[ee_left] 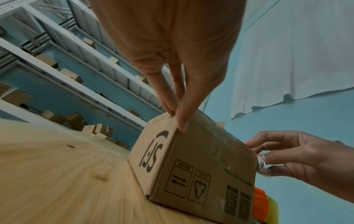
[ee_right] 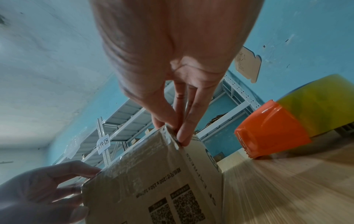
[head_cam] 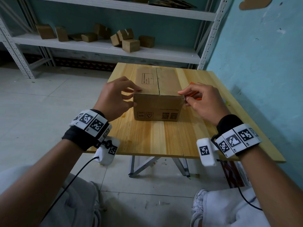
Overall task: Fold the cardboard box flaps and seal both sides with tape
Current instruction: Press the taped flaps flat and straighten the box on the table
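Observation:
A brown cardboard box point(head_cam: 157, 102) stands on the wooden table point(head_cam: 164, 138) with its top flaps folded flat. Clear tape point(ee_left: 226, 136) runs along its near top edge, also seen as a shiny strip of tape point(ee_right: 134, 163) in the right wrist view. My left hand point(head_cam: 136, 97) pinches the box's near left top corner, thumb on the near face and fingers on the left side point(ee_left: 178, 119). My right hand point(head_cam: 182, 97) pinches the crumpled tape end at the near right top corner point(ee_right: 176, 133).
An orange tape dispenser point(ee_right: 268, 130) with a yellowish roll point(ee_right: 321, 103) lies on the table just right of the box, partly hidden behind my right hand. White metal shelves point(head_cam: 105, 46) with several small boxes stand behind the table. A blue wall point(head_cam: 262, 63) runs close on the right.

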`<state>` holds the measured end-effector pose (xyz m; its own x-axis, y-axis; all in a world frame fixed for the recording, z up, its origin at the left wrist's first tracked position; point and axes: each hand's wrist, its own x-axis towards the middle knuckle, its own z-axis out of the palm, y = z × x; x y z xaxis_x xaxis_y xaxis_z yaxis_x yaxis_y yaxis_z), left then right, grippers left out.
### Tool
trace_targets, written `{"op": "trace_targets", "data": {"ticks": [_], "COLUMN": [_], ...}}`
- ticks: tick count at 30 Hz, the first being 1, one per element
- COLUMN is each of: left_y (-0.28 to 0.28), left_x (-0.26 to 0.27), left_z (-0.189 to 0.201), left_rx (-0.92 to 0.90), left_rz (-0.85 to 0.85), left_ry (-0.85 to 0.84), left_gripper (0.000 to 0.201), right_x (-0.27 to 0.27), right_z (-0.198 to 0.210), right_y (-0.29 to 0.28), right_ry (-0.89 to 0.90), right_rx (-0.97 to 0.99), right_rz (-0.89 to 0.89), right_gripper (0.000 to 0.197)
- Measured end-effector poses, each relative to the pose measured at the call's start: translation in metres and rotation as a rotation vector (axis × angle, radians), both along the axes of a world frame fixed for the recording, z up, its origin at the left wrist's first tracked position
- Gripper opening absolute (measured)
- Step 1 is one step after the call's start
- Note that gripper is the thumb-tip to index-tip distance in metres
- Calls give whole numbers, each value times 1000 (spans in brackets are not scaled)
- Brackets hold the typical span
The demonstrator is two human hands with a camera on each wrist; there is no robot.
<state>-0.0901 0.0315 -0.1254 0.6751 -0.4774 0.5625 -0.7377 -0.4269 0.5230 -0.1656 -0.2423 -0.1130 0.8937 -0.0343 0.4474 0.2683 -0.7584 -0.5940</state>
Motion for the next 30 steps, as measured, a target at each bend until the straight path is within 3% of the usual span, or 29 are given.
{"op": "trace_targets", "data": {"ticks": [12,30], "left_y": [-3,-4], "left_x": [-2,-3], "left_z": [1,3], "left_rx": [42,71], "left_rz": [36,47], "left_ry": [1,16], "left_gripper": [42,39], "right_x": [-4,-3], "right_z": [2,2], "right_y": [-1,-2], "right_ry": [21,17], "right_rx": [-23,-59], "right_rz": [8,17], "right_gripper": [35,28]}}
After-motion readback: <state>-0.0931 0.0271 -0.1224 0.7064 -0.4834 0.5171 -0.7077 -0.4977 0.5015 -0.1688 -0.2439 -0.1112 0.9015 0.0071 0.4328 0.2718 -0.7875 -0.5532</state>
